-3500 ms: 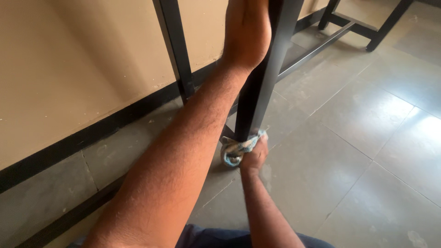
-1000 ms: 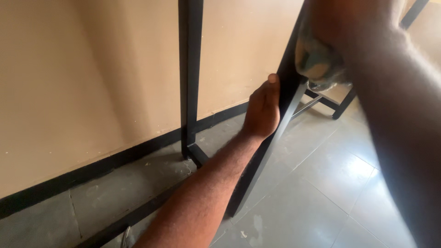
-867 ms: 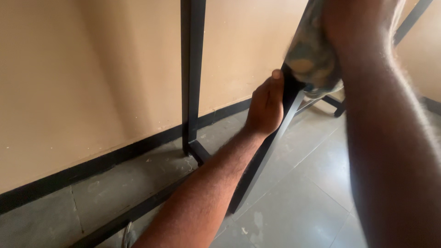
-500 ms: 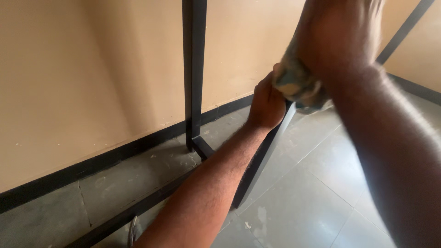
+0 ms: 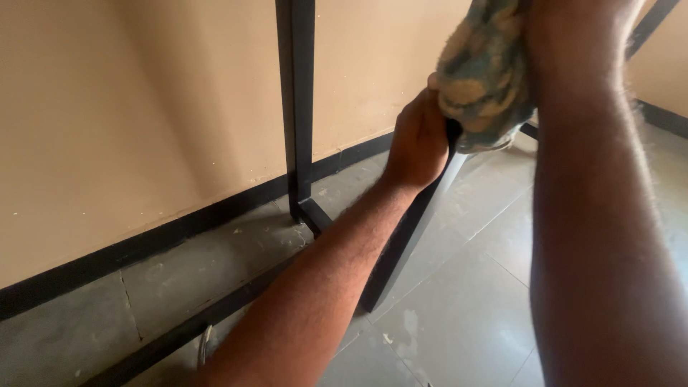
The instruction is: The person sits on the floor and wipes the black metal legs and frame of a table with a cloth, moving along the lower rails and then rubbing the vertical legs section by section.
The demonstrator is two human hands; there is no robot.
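My left hand [image 5: 417,140] is wrapped around a slanted black metal leg [image 5: 401,247] of a frame, gripping it about halfway up. My right hand [image 5: 573,29], close to the camera at the top right, clutches a crumpled green and tan cloth [image 5: 481,75] and presses it against the same leg just above my left hand. My right forearm fills the right side of the view and hides the upper part of the leg.
A second, upright black leg [image 5: 297,107] stands by the beige wall [image 5: 129,122], joined to a low black floor rail [image 5: 193,322]. A black skirting strip [image 5: 143,247] runs along the wall base. The floor is grey tile [image 5: 459,315] with dusty specks.
Earlier my right hand wiped low at the foot of the leg. Over the last second the cloth has slid down the leg toward my left hand, which keeps its grip.
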